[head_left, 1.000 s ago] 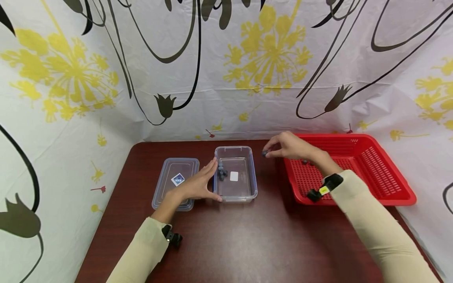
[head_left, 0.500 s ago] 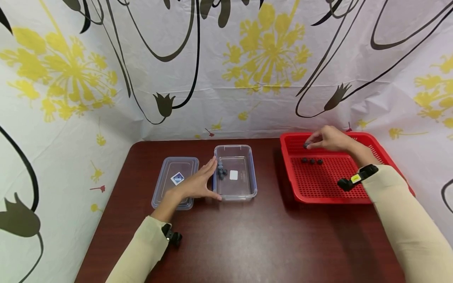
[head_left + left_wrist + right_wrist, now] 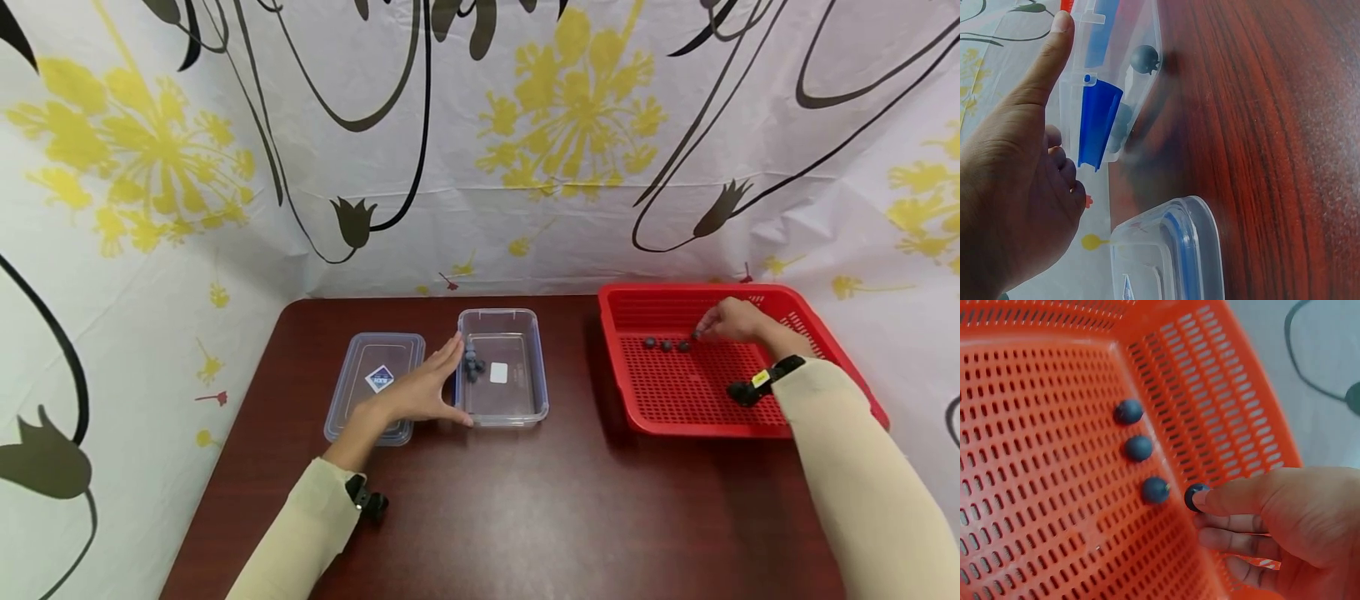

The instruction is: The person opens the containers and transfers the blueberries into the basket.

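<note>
My left hand point(image 3: 422, 390) rests against the left side of a clear plastic container point(image 3: 517, 398), its thumb and fingers extended along the rim. Inside, several blueberries point(image 3: 472, 367) are gathered by the left wall; one blueberry point(image 3: 1145, 59) shows through the plastic in the left wrist view. Over in the red basket point(image 3: 637, 404), my right hand point(image 3: 737, 322) pinches a blueberry point(image 3: 1195, 496) between thumb and fingertips, low near the back wall. Three other blueberries point(image 3: 1139, 448) line up on the basket floor just left of it.
A clear lid point(image 3: 347, 392) with a blue-and-white label lies on the dark wooden table point(image 3: 480, 508), left of the container and partly under my left forearm. A patterned cloth point(image 3: 420, 167) hangs behind and beside the table.
My right hand has carried a blueberry rightward from near the container into the basket, then lowered it beside the row of three. The left hand stays against the container.
</note>
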Demonstrator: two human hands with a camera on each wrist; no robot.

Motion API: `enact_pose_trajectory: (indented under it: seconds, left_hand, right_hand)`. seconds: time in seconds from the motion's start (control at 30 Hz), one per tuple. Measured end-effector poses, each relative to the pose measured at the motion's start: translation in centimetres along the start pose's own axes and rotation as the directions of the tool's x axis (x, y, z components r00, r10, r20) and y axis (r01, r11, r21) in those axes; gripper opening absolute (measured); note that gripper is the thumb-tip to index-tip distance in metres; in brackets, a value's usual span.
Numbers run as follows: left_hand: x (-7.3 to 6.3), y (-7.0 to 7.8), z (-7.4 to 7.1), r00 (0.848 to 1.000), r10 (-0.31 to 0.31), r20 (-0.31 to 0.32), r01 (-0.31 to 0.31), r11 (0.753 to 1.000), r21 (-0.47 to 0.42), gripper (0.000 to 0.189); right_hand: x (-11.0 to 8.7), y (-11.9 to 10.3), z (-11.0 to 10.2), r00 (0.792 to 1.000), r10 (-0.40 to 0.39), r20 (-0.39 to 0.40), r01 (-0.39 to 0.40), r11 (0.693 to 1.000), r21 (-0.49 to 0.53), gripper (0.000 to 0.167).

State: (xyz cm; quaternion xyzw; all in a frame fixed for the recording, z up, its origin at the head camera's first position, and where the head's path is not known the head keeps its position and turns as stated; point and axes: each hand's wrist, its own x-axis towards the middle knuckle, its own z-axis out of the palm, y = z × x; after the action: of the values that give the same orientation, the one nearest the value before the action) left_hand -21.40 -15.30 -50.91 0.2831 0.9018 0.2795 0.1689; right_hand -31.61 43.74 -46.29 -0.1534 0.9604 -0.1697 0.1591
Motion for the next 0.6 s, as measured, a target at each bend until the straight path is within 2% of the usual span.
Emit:
enact_pose_trajectory:
  seconds: [0.37, 0.5, 0.6]
  left_hand:
    - [0.1, 0.0, 0.1, 1.000, 0.015, -0.001, -0.015, 1.000, 0.012, 0.139]
    - [0.1, 0.0, 0.0, 1.000, 0.019, 0.000, -0.019, 1.000, 0.008, 0.139]
    - [0.0, 0.0, -0.1, 1.000, 0.021, -0.001, -0.021, 1.000, 0.004, 0.139]
  right_hand:
    - [0.0, 1.2, 1.2, 0.998, 0.059, 0.014, -0.059, 0.998, 0.037, 0.014]
    - [0.0, 0.7, 0.7, 0.998, 0.063, -0.026, -0.062, 0.998, 0.020, 0.015]
    - [0.2, -0.3, 0.0, 0.996, 0.028, -0.086, -0.031, 0.999, -0.037, 0.013]
